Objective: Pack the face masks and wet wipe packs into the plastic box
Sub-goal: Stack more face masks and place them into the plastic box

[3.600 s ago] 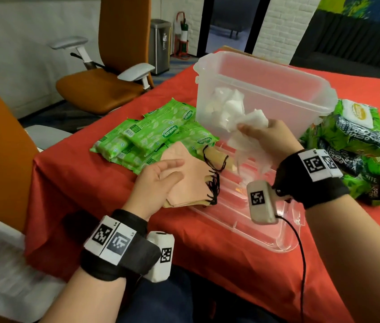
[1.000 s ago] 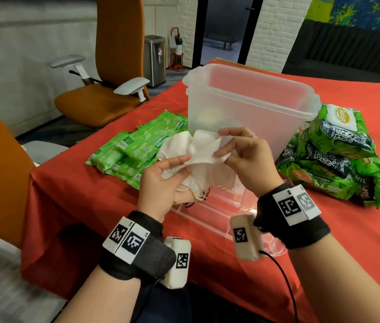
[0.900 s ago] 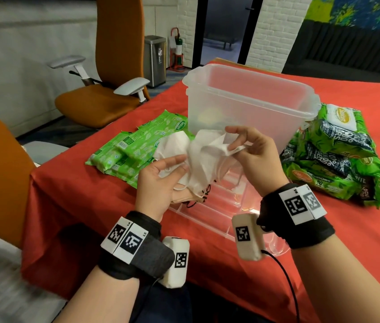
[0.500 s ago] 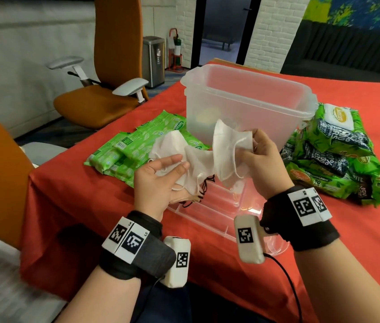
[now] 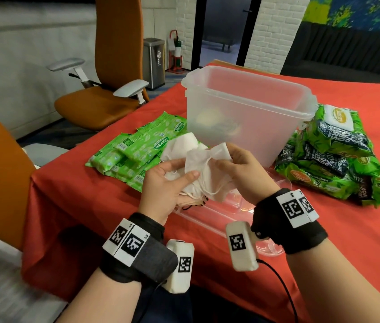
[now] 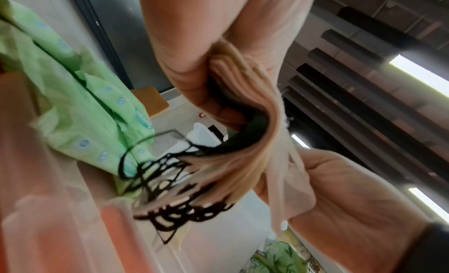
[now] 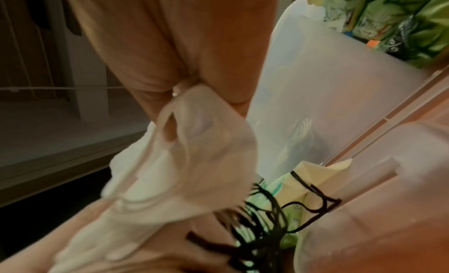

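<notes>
Mostly we were only beginning: our left hand (image 5: 161,183) and right hand (image 5: 244,173) both pinched the face masks (image 5: 198,164) before the box (image 5: 249,108), seemingly near-empty through its cloudy wall, and the wipe packs (image 5: 137,150) lay outside.

Head view evenly lit and sharp at centre, wide-angle bending and smear at the lower left edge. Both wrist views motion-blurred and soft; right wrist dim, left wrist catches bright ceiling strips.
</notes>
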Available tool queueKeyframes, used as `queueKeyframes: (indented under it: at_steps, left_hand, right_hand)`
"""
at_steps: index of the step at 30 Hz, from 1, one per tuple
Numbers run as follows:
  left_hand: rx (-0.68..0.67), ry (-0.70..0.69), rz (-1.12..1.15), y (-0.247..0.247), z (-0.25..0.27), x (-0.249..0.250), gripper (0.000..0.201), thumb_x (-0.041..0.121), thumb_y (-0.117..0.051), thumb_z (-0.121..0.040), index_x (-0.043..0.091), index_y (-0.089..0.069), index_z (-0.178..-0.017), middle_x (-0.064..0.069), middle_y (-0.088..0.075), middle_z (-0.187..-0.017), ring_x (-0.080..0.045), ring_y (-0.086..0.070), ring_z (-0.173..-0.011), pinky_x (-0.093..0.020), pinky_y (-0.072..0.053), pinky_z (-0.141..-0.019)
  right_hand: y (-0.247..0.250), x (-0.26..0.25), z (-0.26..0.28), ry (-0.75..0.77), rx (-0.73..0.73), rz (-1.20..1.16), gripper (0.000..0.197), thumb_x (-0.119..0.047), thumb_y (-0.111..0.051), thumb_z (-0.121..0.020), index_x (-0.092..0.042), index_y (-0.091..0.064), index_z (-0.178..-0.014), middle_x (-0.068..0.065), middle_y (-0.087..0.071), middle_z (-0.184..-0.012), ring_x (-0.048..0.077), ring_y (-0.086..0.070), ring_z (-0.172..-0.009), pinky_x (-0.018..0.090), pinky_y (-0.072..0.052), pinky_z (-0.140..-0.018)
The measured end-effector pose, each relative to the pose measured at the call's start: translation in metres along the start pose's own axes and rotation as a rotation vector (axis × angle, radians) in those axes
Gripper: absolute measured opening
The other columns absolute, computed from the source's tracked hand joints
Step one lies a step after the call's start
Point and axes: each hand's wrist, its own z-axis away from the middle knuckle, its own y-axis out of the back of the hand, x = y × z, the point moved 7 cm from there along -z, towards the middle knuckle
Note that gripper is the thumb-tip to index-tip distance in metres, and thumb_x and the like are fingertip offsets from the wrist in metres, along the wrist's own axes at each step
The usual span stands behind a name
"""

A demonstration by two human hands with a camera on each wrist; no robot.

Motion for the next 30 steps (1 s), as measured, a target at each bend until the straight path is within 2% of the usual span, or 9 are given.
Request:
queueKeyframes:
  at_steps: [2,6,10,13,16,22,25,27,30]
  left_hand:
    - [-0.01,-0.003,0.022,0.0,0.0,0.001,0.024,0.002,-0.074,-0.07,0.02,-0.068,-0.084,0.002,-0.071,-0.086,-0.017,-0.067,-0.087,-0.034,-0.053,-0.082]
    - [0.03,0.018,0.046,0.005,-0.002,0.001,0.007,0.012,-0.069,-0.079,0.018,-0.069,-0.082,-0.003,-0.068,-0.087,-0.01,-0.066,-0.074,-0.02,-0.052,-0.056]
    - [0.093,-0.031,-0.058,0.017,-0.011,0.001,0.009,0.018,-0.064,-0.085,0.023,-0.071,-0.081,0.002,-0.07,-0.092,-0.013,-0.062,-0.096,-0.024,-0.047,-0.085]
    - [0.051,-0.021,-0.1,0.009,-0.011,0.0,0.015,0.021,-0.06,-0.089,0.023,-0.071,-0.08,0.006,-0.07,-0.088,-0.013,-0.063,-0.094,-0.024,-0.046,-0.087]
    - [-0.029,0.033,-0.072,-0.006,-0.007,-0.003,0.027,0.027,-0.052,-0.094,0.017,-0.073,-0.08,-0.003,-0.072,-0.089,-0.029,-0.064,-0.099,-0.046,-0.048,-0.093]
    - [-0.097,0.132,0.098,-0.009,-0.002,-0.007,0.056,0.052,-0.053,-0.086,0.001,-0.07,-0.099,-0.023,-0.07,-0.098,-0.03,-0.067,-0.09,-0.038,-0.051,-0.081]
    - [-0.075,0.118,0.035,-0.005,-0.002,-0.01,0.036,0.031,-0.071,-0.077,-0.001,-0.07,-0.093,-0.024,-0.069,-0.09,-0.028,-0.064,-0.08,-0.038,-0.048,-0.077]
    - [-0.081,0.115,-0.029,-0.006,-0.002,-0.011,0.009,0.004,-0.066,-0.081,0.006,-0.07,-0.089,-0.011,-0.072,-0.077,-0.02,-0.065,-0.068,-0.027,-0.052,-0.065]
    - [-0.065,0.067,-0.063,-0.002,-0.003,-0.008,0.03,-0.009,-0.062,-0.08,0.017,-0.064,-0.094,-0.002,-0.069,-0.087,-0.017,-0.064,-0.079,-0.029,-0.055,-0.07]
  right_hand:
    - [0.001,-0.001,0.001,0.007,-0.034,-0.049,0.009,-0.009,-0.056,-0.084,-0.014,-0.061,-0.091,0.002,-0.064,-0.086,0.014,-0.058,-0.078,0.024,-0.047,-0.071]
    - [0.023,-0.007,0.0,0.016,0.066,-0.039,0.011,-0.006,-0.054,-0.086,-0.013,-0.062,-0.087,-0.003,-0.063,-0.072,0.011,-0.058,-0.064,0.023,-0.047,-0.063]
    - [0.056,-0.031,0.001,0.099,0.251,0.27,0.018,-0.025,-0.044,-0.072,-0.021,-0.059,-0.064,-0.009,-0.058,-0.063,0.013,-0.053,-0.068,0.025,-0.041,-0.064]
    - [0.037,-0.042,0.003,0.126,0.157,0.394,0.022,-0.025,-0.04,-0.068,-0.024,-0.056,-0.054,-0.011,-0.054,-0.058,0.009,-0.049,-0.061,0.022,-0.039,-0.058]
    - [-0.001,-0.034,0.003,0.111,-0.065,0.339,0.01,-0.02,-0.042,-0.067,-0.016,-0.05,-0.062,-0.002,-0.05,-0.066,0.016,-0.047,-0.066,0.03,-0.038,-0.066]
    - [-0.025,-0.022,0.012,0.109,-0.273,-0.063,0.036,-0.001,-0.043,-0.072,0.024,-0.054,-0.095,0.008,-0.062,-0.098,0.02,-0.061,-0.091,0.024,-0.05,-0.078]
    - [-0.017,-0.02,0.012,0.102,-0.246,-0.121,0.043,-0.002,-0.041,-0.071,0.031,-0.047,-0.098,0.009,-0.056,-0.117,0.03,-0.057,-0.099,0.034,-0.05,-0.089]
    - [-0.012,-0.016,0.011,0.064,-0.19,-0.103,0.035,-0.008,-0.044,-0.072,0.015,-0.06,-0.094,0.011,-0.059,-0.114,0.031,-0.059,-0.098,0.042,-0.047,-0.093]
    - [0.011,-0.024,0.008,0.141,0.035,0.007,0.014,-0.016,-0.053,-0.075,-0.016,-0.067,-0.078,0.01,-0.065,-0.088,0.021,-0.06,-0.082,0.038,-0.048,-0.081]
